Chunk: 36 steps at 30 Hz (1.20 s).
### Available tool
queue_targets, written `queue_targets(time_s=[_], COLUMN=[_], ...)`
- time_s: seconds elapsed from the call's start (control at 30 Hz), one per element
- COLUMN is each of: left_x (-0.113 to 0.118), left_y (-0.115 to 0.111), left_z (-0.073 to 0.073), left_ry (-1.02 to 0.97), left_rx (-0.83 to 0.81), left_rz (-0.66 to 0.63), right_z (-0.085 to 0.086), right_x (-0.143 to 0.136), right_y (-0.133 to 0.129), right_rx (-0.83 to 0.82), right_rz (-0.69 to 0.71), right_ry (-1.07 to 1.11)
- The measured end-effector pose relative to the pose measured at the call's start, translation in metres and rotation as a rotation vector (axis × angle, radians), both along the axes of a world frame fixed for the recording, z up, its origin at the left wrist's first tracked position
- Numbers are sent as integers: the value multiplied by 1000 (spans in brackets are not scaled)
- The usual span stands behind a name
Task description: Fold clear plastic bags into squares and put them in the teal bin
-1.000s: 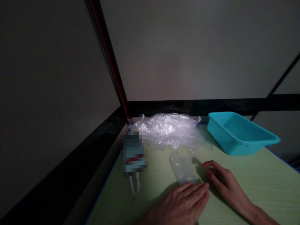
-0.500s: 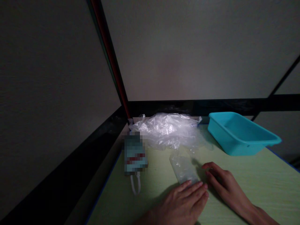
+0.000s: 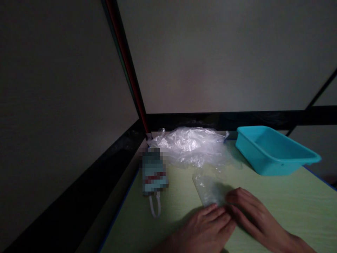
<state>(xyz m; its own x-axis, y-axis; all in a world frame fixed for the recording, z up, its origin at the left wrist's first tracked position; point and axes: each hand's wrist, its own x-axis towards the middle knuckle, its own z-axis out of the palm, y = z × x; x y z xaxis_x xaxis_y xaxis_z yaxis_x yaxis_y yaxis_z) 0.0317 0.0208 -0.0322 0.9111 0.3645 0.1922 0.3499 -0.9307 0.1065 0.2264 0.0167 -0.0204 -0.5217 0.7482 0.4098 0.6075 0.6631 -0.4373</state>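
Note:
A small clear plastic bag (image 3: 207, 189) lies flat on the pale green table. My left hand (image 3: 206, 228) rests palm down over its near end, fingers stretched out and pressing on it. From the right, my right hand (image 3: 258, 214) reaches to the bag's right edge, its thumb and forefinger drawn close together there, by the left fingertips. Part of the bag's near end is covered by my hands. Just beyond it spreads a crumpled heap of clear plastic (image 3: 188, 146).
A turquoise plastic basin (image 3: 273, 167) stands at the back right of the table (image 3: 295, 203). At the left lies a blurred-out greenish package (image 3: 154, 172) with a white loop (image 3: 155, 207) at its near end. Walls border the table at the back and left.
My right hand has moved in to the bag's edge, its thumb and forefinger coming closer together. My left hand stays on the bag. The whole view has shifted slightly.

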Motion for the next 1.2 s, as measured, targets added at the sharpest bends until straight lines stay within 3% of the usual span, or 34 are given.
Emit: queue_targets(time_s=[0.2,0.43,0.6,0.9,1.2], left_x=[1,8,12,13,12], left_y=[-1,-2,-4,-2,-1], left_z=[1,-22,-30,-28,-29], left_ry=[-7,-11,-47,94,28], left_rx=[78,14,-10,95,103], left_rz=[-12,67,147,104,101], right_z=[13,27,25,26,21], right_x=[-3,-17,-21,-23,-25], right_y=[-3,-4,-4,-3,5], right_rx=[6,-123,-181,-241,-274], right_rz=[260,428,454,472,500], right_ry=[-243,-388,-332,-339,-322])
